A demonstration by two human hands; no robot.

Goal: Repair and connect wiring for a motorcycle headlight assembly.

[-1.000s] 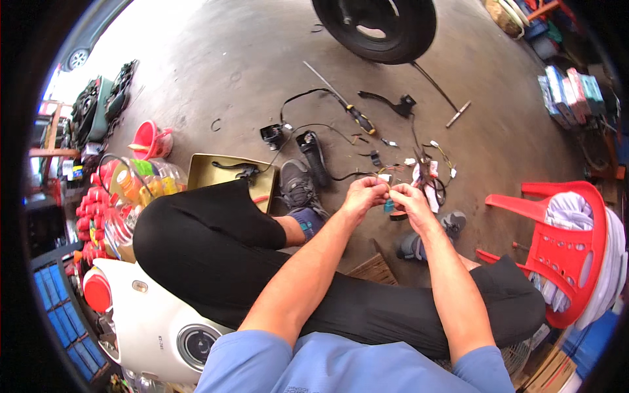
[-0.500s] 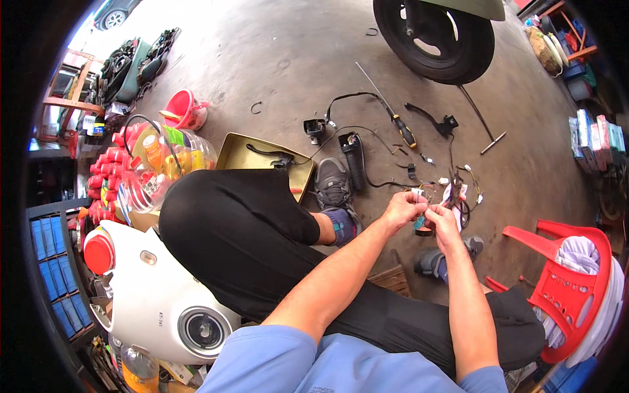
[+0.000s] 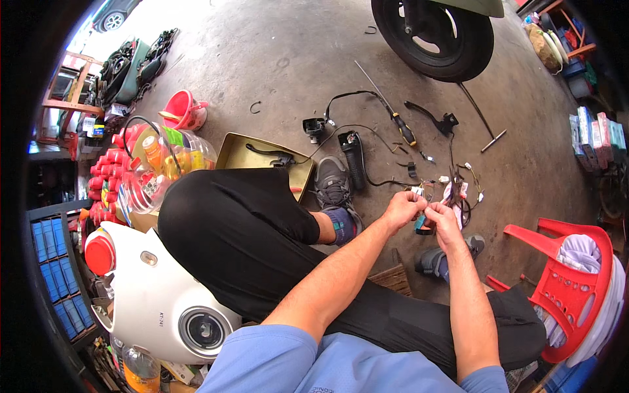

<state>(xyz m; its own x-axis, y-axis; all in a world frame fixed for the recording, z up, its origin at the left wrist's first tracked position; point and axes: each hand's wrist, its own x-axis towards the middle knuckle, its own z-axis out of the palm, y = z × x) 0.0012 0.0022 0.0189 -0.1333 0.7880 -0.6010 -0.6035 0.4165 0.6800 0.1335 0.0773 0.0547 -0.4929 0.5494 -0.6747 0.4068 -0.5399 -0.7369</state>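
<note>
My left hand point(image 3: 405, 208) and my right hand point(image 3: 444, 223) meet above the floor between my feet, fingertips pinched close together. What they pinch is too small to make out. Just beyond them lies a tangle of thin wires point(image 3: 466, 208) with small white connectors point(image 3: 480, 197). A teal and black round object point(image 3: 422, 226) shows below the fingers, partly hidden. To the left of the hands, a black handlebar grip point(image 3: 354, 160) trails a cable toward the wires. A black brake lever point(image 3: 429, 118) with its bracket lies farther off.
A yellow-and-black screwdriver point(image 3: 404, 130) and a black switch housing point(image 3: 314, 128) are on the concrete. A shallow metal tray point(image 3: 229, 154) sits left of my shoe. Ahead stands a scooter wheel point(image 3: 452, 46); a red plastic chair point(image 3: 569, 285) is at right, a white headlight fairing point(image 3: 157, 295) at left.
Both hands stay pinched together in almost the same place, with only slight finger movement. The whole view has shifted very slightly.
</note>
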